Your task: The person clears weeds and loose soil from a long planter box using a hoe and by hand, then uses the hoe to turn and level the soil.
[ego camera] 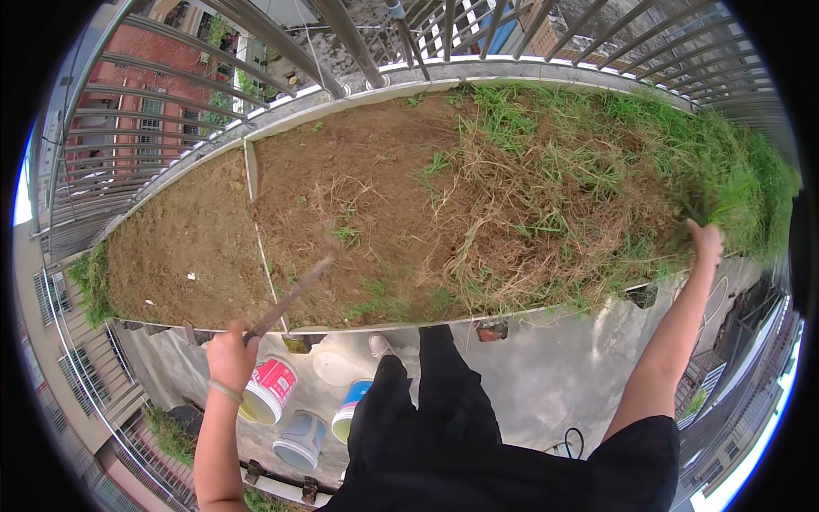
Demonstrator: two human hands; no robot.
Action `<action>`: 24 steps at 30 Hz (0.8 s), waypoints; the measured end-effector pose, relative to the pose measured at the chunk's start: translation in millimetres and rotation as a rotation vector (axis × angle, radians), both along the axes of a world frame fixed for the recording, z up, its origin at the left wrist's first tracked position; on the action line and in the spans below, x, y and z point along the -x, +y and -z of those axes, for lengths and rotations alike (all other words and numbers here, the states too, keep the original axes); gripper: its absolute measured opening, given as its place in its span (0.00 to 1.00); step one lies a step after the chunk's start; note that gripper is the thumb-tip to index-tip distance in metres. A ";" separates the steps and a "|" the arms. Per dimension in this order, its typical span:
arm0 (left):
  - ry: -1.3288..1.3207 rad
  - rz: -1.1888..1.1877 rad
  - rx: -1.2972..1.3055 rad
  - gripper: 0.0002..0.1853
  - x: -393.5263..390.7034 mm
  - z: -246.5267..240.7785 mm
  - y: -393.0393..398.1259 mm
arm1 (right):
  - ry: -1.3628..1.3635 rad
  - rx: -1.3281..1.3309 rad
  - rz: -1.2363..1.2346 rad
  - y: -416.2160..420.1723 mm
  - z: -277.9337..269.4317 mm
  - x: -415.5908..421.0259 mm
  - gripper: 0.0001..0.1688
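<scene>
My left hand (231, 358) grips the end of a long-handled tool (295, 291), which slants up and right over the bare soil. The tool's far end is blurred, so I cannot tell its kind. At the far right my right hand (706, 243) is closed around a tuft of green grass (700, 208), partly blurred. Beside that hand, tall green grass (745, 179) grows thickly in the raised planting bed. Uprooted, partly dried grass (544, 211) lies over the middle of the bed, and reddish-brown soil (377, 153) is exposed towards the left.
A metal railing (358, 45) runs along the bed's far edge. A thin divider (259, 237) crosses the bed at left. On the concrete floor (550, 371) near my legs stand several plastic buckets, including a pink-and-white one (272, 387), a blue one (356, 400) and a greyish one (301, 441).
</scene>
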State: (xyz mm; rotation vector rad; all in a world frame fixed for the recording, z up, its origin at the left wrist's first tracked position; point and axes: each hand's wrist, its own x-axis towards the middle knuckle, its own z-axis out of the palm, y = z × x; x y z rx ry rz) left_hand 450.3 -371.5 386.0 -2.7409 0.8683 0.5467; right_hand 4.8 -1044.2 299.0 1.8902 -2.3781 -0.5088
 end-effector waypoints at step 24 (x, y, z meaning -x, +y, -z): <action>0.118 -0.175 -0.050 0.06 7.1 11.5 -29.9 | -0.558 -0.704 -0.919 327.1 332.2 -381.1 0.05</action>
